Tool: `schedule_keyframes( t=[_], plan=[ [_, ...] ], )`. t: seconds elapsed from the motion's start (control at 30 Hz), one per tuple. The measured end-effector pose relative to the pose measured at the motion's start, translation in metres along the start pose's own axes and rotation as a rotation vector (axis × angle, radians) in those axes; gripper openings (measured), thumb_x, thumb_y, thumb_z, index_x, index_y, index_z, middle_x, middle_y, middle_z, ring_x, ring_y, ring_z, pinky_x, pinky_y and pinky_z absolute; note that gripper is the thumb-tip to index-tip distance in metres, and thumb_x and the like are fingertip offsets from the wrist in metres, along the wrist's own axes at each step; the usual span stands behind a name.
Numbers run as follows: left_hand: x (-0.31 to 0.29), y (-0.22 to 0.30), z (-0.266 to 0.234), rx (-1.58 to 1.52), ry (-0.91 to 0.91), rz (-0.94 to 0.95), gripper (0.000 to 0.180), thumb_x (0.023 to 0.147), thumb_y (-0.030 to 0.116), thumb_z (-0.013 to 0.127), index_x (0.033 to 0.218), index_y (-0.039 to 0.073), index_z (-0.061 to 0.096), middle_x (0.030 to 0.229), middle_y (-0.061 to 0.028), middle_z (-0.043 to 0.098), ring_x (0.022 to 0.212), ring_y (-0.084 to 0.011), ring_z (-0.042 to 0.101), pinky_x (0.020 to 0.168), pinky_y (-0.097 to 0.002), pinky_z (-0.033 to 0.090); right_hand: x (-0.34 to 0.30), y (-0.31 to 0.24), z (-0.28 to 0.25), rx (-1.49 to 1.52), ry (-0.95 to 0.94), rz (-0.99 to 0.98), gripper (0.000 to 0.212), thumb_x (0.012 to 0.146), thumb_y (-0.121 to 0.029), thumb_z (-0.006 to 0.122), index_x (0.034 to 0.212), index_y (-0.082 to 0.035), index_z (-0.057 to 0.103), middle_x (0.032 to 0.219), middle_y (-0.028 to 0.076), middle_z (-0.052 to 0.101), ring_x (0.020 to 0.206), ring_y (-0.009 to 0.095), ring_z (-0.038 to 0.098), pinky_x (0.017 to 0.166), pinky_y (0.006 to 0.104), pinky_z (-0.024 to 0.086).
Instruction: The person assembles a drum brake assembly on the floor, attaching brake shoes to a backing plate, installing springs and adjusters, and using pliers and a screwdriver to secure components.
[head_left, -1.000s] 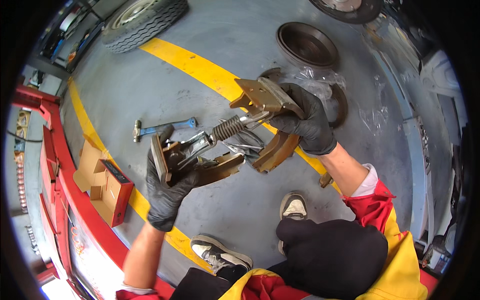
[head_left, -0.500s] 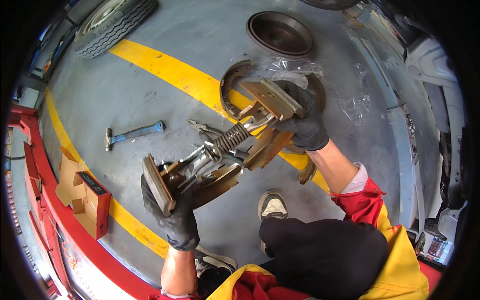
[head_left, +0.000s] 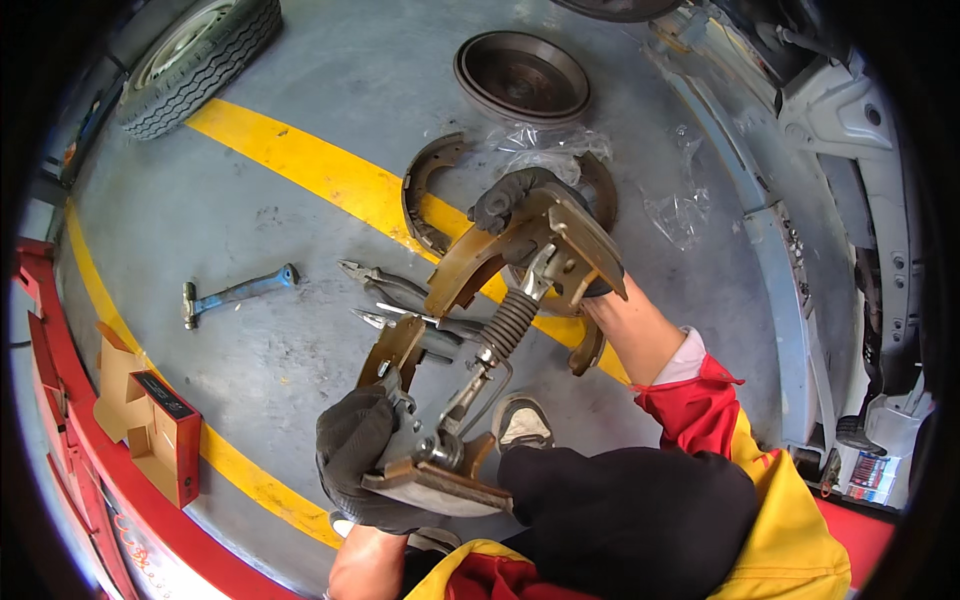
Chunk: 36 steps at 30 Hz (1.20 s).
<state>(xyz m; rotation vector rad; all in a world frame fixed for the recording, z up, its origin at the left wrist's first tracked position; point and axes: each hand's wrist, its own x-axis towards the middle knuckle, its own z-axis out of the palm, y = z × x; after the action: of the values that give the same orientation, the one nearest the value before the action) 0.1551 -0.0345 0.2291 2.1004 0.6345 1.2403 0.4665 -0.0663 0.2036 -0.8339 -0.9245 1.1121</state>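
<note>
I hold a pair of curved brake shoes above the floor, joined by a coil spring [head_left: 511,325] and metal linkage. My left hand [head_left: 360,455], in a black glove, is closed round the lower brake shoe [head_left: 440,490] near its bracket. Around the upper brake shoe [head_left: 592,245], my gloved right hand [head_left: 515,197] is closed; its fingertips curl over the far edge and part of the palm is hidden. Beyond the pair, an older brake shoe [head_left: 418,192] lies on the floor, with another [head_left: 600,185] partly covered by my right hand's shoe.
Pliers [head_left: 395,288] and a blue-handled hammer [head_left: 245,288] lie on the floor left of the shoes. A brake drum [head_left: 525,75] and clear plastic wrap [head_left: 680,215] are farther off. An open carton [head_left: 160,435] stands by a red frame [head_left: 75,470]; a wheel [head_left: 200,60] is at far left.
Both hands have turned the joined shoes, so the lower one now faces more upward and nearer me. The right hand's fingers now show over the far edge. The view has shifted slightly.
</note>
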Motion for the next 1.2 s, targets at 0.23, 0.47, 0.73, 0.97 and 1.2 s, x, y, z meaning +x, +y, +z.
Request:
schedule_keyframes(
  t=[0.23,0.47,0.73,0.97,1.2],
  plan=[
    [-0.011,-0.003,0.000,-0.037,-0.073,0.042,0.050,0.077,0.017,0.090,0.113,0.006,0.056,0.103,-0.0144,0.064,0.092,-0.0305,0.066,0.081,-0.0418,0.056,-0.001,-0.010,0.003,0.031,0.037,0.032,0.029,0.103,-0.026,0.059,0.121,-0.002,0.062,0.113,0.007,0.066,0.106,0.014,0.063,0.088,0.0308,0.058],
    [-0.013,-0.007,0.003,-0.050,-0.087,0.041,0.051,0.077,0.020,0.091,0.112,0.007,0.056,0.101,-0.0127,0.063,0.091,-0.0309,0.066,0.079,-0.0432,0.057,0.007,0.013,-0.032,-0.234,-0.118,-0.177,0.033,0.098,-0.025,0.067,0.121,-0.002,0.061,0.114,0.008,0.067,0.106,0.015,0.064,0.093,0.0311,0.054],
    [0.002,-0.012,0.015,-0.095,0.052,0.032,0.046,0.080,0.013,0.086,0.110,0.006,0.053,0.097,-0.0123,0.059,0.089,-0.0307,0.066,0.077,-0.0434,0.059,0.005,0.012,-0.023,-0.109,-0.026,-0.040,0.040,0.091,-0.018,0.072,0.126,-0.004,0.061,0.118,0.006,0.067,0.109,0.013,0.063,0.098,0.0315,0.052],
    [0.018,-0.010,0.009,-0.115,0.052,-0.545,0.039,0.079,0.008,0.079,0.115,0.000,0.066,0.105,-0.0135,0.074,0.093,-0.0245,0.073,0.086,-0.0361,0.057,-0.003,-0.009,0.001,-0.476,0.130,0.143,0.063,0.077,-0.020,0.085,0.133,-0.004,0.062,0.121,0.003,0.067,0.110,0.013,0.061,0.102,0.0324,0.048],
    [0.006,-0.041,-0.007,-0.152,-0.023,-0.624,0.060,0.065,0.008,0.082,0.122,0.001,0.064,0.103,-0.0112,0.072,0.091,-0.0248,0.071,0.086,-0.0354,0.057,-0.004,-0.005,0.009,-0.528,0.231,-0.031,0.056,0.078,-0.015,0.089,0.125,-0.002,0.064,0.114,0.003,0.067,0.105,0.012,0.059,0.094,0.0309,0.050]
  ],
)
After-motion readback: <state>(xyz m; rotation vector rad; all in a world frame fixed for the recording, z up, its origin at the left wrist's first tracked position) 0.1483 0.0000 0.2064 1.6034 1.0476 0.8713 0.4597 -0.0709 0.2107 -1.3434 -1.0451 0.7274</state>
